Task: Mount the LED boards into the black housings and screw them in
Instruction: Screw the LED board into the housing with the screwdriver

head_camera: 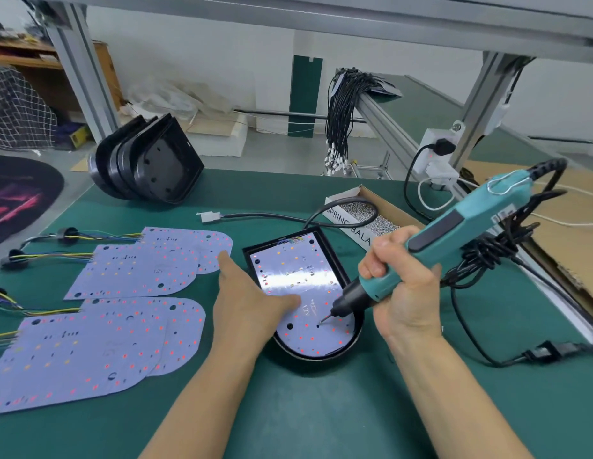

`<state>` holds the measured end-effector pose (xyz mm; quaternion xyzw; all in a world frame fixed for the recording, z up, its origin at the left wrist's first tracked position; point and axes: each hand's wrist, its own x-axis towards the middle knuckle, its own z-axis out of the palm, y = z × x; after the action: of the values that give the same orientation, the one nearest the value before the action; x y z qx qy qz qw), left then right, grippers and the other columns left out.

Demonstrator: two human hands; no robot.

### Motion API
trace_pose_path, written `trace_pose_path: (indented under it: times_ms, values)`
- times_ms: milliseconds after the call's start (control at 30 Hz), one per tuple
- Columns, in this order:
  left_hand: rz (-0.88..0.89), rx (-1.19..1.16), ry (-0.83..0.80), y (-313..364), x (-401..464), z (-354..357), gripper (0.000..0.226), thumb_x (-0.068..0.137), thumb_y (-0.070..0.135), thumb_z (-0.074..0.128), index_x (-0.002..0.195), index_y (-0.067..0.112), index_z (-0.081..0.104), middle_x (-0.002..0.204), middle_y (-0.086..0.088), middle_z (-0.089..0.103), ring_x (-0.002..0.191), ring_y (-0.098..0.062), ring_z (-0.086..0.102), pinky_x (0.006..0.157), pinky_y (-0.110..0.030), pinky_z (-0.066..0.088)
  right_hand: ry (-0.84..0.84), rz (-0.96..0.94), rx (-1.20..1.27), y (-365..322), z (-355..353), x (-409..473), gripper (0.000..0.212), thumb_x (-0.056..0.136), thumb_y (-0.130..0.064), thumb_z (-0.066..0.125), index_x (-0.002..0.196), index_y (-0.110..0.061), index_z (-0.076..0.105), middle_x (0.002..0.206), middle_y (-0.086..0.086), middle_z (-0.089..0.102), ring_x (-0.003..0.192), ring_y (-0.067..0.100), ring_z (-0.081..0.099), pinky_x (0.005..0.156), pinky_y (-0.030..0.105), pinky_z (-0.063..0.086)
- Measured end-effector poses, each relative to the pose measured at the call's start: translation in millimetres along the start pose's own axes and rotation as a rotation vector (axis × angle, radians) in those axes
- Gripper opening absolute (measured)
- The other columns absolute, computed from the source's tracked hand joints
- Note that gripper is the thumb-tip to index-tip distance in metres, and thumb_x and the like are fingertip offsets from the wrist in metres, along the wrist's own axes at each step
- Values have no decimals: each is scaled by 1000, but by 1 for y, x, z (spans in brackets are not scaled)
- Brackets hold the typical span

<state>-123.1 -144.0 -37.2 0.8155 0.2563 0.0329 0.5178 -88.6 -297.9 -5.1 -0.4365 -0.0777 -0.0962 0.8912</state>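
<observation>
Fingers, right hand [399,279]: curled tight round the grip of the teal electric screwdriver [454,233], thumb across the front; tool tilted, bit end pointing down and toward the left hand.
Fingers, left hand [252,299]: straight and together, laid flat; palm over the left edge of the housing, thumb [285,301] stretched out onto the board; index finger reaches past the housing toward the loose boards.
Bit tip [323,321]: just below the left thumb, touching the board beside a small dark hole.
LED board in work [298,276]: white, lying inside the black housing [334,256] between the two hands; marked "12V" near the thumb; red and yellow dots across its face.
Housing cable [265,217]: black, runs from the far end of the housing away from both hands, ends in a white plug.
Loose LED boards [136,270]: overlapping, left of the left fingers, coloured wire tails pointing further left.
Spare housings [149,160]: black, stacked leaning, well beyond the left fingertips at the far mat edge.
Screw box [371,210]: cardboard, just beyond the right knuckles, filled with small silvery parts.
Screwdriver cord [480,253]: black, bundled to the right of the right hand.
Mat [305,409]: green, under everything.
</observation>
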Motion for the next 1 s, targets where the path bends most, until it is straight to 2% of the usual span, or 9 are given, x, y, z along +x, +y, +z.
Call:
trace_pose_path:
  times_ms: [167,267,333,433,600,700,800,900,1000]
  values:
    - [-45,-144,-46,4,2,8,114,58,15,79,150,14,11,93,-8,63,85,-22,64,75,-40,55,-56,-10,-45,-3,1,1,30,68,4,56,57,-21,46,51,-4,42,40,13,37,47,20,36]
    - [-61,-170,-71,8,3,12,103,57,16,76,146,9,24,91,0,61,84,-16,63,70,-33,53,-95,-13,-89,-5,2,2,29,69,4,56,57,-21,46,51,-2,41,40,14,36,47,21,36]
    - [-68,-195,-75,8,4,13,83,49,20,70,127,12,44,91,0,65,85,-20,65,76,-39,55,-121,-2,-93,-5,3,2,30,67,5,56,57,-22,47,51,-2,43,39,13,36,47,21,36]
    - [-61,-207,-74,7,3,13,54,47,19,66,100,18,53,90,3,68,84,-21,66,80,-45,55,-150,-5,-90,-5,3,2,32,68,7,54,57,-22,49,51,-4,46,39,13,37,46,20,36]
    - [-43,-202,-104,9,3,16,51,48,19,62,100,20,58,93,4,69,87,-21,66,82,-45,55,-194,-10,-130,-1,2,1,32,68,7,53,57,-23,49,49,-3,47,40,14,37,48,21,37]
    - [-42,-191,-110,13,3,18,52,49,19,60,101,18,57,95,1,68,88,-23,65,81,-45,55,-306,-27,-187,-3,3,1,33,67,4,58,57,-26,51,50,-3,48,42,14,37,51,23,40]
    - [-48,-200,-112,13,3,17,54,48,18,60,101,18,57,94,2,68,88,-22,65,81,-45,55,-469,-2,-259,-8,4,5,18,66,-22,75,62,-28,59,57,-6,48,50,14,41,55,29,34]
    - [-57,-224,-116,13,2,16,54,47,18,62,101,19,57,95,3,68,88,-22,65,83,-45,54,-453,86,-195,-9,3,7,36,59,-54,83,67,-28,60,62,-5,49,53,14,44,58,29,40]
    - [-61,-241,-121,12,3,17,54,47,18,63,100,19,57,95,3,69,88,-22,66,83,-45,55,-397,91,-145,-9,-1,9,25,71,-35,73,66,-23,52,63,-1,44,51,15,42,57,28,42]
